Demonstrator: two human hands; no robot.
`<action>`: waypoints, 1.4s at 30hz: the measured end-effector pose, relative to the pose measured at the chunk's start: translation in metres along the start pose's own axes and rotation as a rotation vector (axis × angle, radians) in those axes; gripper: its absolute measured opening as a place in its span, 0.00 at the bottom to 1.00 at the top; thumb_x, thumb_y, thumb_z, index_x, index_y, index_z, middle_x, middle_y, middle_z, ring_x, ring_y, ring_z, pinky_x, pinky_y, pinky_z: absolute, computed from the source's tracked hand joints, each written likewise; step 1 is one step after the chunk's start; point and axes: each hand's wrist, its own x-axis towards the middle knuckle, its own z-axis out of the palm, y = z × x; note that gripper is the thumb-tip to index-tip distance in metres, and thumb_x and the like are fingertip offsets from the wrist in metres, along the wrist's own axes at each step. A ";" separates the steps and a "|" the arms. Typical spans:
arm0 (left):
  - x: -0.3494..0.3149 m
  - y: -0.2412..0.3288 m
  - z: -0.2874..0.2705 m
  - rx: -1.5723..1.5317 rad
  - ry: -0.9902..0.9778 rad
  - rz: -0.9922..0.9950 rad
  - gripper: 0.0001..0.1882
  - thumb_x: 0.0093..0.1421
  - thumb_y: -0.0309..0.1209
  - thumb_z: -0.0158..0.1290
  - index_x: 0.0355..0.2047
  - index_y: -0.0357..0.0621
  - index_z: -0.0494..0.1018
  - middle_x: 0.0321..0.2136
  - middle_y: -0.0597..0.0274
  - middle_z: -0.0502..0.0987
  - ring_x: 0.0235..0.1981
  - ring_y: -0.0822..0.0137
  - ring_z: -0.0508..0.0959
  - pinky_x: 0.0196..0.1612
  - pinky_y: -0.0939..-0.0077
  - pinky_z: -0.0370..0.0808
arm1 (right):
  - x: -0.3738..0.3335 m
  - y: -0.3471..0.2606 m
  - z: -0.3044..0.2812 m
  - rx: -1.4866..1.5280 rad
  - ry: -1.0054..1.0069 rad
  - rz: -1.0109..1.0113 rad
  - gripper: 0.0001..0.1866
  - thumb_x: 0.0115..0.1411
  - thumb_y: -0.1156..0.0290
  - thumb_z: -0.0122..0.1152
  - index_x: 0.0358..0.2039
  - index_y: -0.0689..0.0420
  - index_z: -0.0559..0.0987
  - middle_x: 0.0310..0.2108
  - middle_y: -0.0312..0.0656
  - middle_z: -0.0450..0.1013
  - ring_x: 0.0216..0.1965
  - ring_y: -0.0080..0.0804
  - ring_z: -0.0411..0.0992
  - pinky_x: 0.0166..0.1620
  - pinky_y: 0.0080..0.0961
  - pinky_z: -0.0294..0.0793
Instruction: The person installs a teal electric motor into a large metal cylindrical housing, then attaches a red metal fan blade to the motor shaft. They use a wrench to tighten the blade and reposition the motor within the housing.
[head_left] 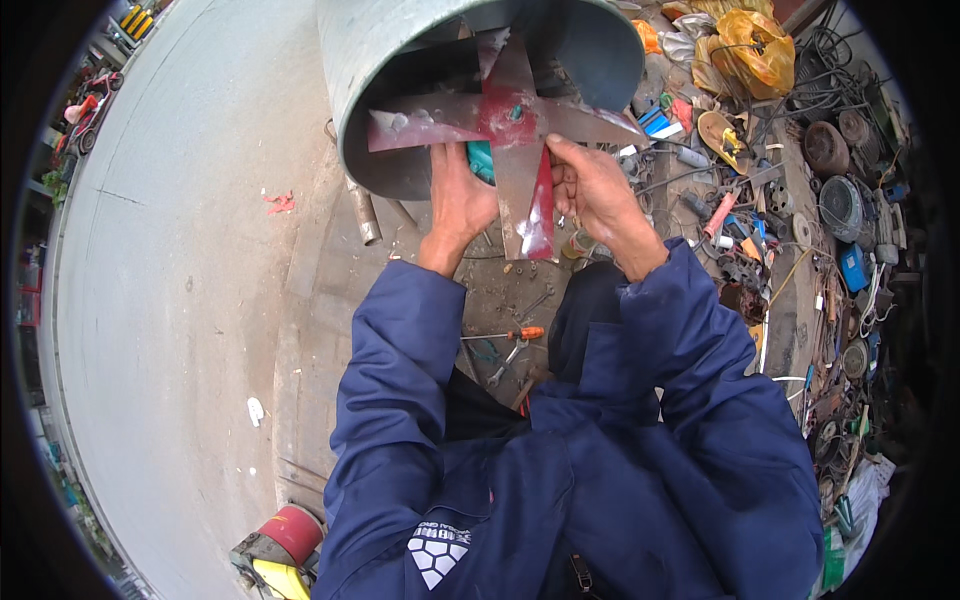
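A four-bladed metal fan impeller, its red paint worn, faces me at the mouth of a grey-green cylindrical housing. One blade points down past the housing's lower rim. My left hand reaches up behind the left blade, its fingertips hidden there. Beside it, a green part shows behind the hub. My right hand has its thumb against the right blade near the hub, with the other fingers curled beside the lower blade.
An orange-handled screwdriver, pliers and a wrench lie on the ground below my hands. Piled scrap parts and cables line the right side, with a yellow plastic bag. A red-and-yellow machine stands lower left.
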 end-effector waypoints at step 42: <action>-0.014 -0.049 -0.009 -0.230 -0.104 -0.361 0.41 0.57 0.42 0.73 0.66 0.40 0.70 0.61 0.47 0.72 0.62 0.50 0.74 0.66 0.58 0.69 | 0.086 0.469 -0.112 -0.876 0.406 0.500 0.20 0.63 0.64 0.64 0.50 0.64 0.79 0.48 0.67 0.81 0.52 0.68 0.79 0.57 0.57 0.79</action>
